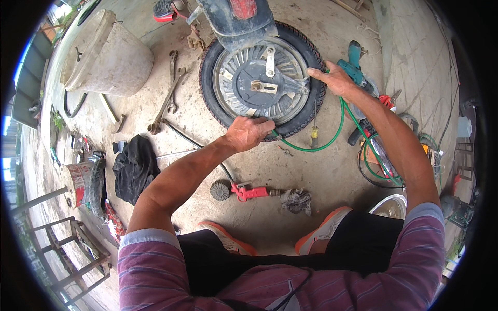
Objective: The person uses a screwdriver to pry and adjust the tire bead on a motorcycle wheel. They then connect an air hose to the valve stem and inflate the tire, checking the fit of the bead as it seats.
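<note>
In front of me lies a wheel with a black tyre and a grey ribbed hub, under a dirty black mudguard. My left hand is closed at the tyre's near edge, with a green cord coming out by its fingertips. On the right edge of the tyre, my right hand is closed, thumb lying along the sidewall and fingers partly hidden. The cord loops from the left hand to below the right hand, then trails right. A yellow-handled screwdriver stands against the tyre's near right edge.
Wrenches and a hammer lie left, near a whitish bucket and a black cloth. A red air tool and crumpled rag lie near my shoes. A teal power tool and tangled cables are right.
</note>
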A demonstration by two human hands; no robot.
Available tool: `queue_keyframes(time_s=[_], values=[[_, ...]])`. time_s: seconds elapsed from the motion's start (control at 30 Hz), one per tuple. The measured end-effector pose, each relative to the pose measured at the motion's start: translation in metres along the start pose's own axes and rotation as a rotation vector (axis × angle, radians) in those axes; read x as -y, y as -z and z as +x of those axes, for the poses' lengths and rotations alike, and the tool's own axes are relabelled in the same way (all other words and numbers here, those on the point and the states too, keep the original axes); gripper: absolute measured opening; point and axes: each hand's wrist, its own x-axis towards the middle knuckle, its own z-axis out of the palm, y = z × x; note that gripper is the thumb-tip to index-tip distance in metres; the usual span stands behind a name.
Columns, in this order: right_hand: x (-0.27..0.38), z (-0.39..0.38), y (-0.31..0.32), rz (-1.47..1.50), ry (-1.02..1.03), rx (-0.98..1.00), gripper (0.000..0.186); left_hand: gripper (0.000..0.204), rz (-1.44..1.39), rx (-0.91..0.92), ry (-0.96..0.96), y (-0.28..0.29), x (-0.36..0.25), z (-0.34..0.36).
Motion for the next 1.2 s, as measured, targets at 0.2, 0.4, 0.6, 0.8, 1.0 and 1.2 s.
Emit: queue_keyframes(time_s=[0.2,0.4,0.6,0.8,1.0,1.2], values=[[-0.0034,0.0032,0.0003,0.004,-0.008,0.024,0.131,0.013,-0.007,-0.007,-0.003,-0.0006,0.0004,0.0004],[-0.0046,0.0038,-0.0018,0.000,-0.002,0.003,0.124,0.020,0.020,0.013,0.000,-0.0021,0.0036,-0.0018],[-0.0067,0.0053,-0.0009,0.038,-0.016,0.027,0.132,0.019,0.016,0.017,0.009,-0.0016,0.0027,-0.0006],[-0.0062,0.0044,-0.0007,0.061,-0.013,0.032,0.132,0.018,0.020,0.023,0.013,-0.0013,0.0027,-0.0003],[-0.0056,0.0029,-0.0023,0.062,-0.006,0.006,0.128,0.019,0.024,0.028,0.021,-0.0018,0.0034,-0.0011],[-0.0072,0.0034,-0.0029,0.075,-0.010,0.005,0.126,0.016,0.006,0.017,0.015,-0.0014,0.0027,-0.0001]])
